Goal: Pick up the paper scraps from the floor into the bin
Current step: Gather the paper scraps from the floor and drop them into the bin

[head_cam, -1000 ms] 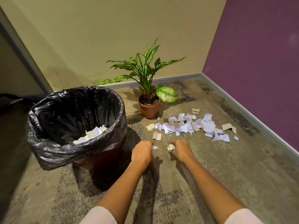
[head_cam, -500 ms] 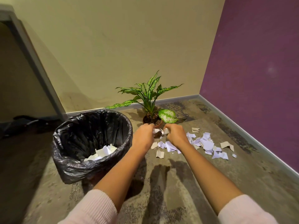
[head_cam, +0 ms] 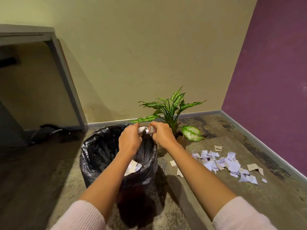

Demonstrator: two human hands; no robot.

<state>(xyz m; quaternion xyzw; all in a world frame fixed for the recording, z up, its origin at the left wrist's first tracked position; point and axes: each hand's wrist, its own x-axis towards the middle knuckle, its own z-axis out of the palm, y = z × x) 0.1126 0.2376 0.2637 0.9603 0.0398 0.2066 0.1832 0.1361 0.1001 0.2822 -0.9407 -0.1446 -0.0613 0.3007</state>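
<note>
Paper scraps (head_cam: 142, 129) in left hand (head_cam: 130, 140) and right hand (head_cam: 163, 136) — above bin (head_cam: 93, 163)

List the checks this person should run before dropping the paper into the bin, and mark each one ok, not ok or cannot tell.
1. Paper in hand: left hand and right hand each grip held scraps: ok.
2. Hands over the bin mouth: the left looks over it, the right sits near the right rim: cannot tell.
3. Liner open: it is folded over the rim, mouth wide: ok.
4. Room inside: binned scraps lie low: ok.
5. Floor finished: a pile lies right of the bin: not ok.
</note>
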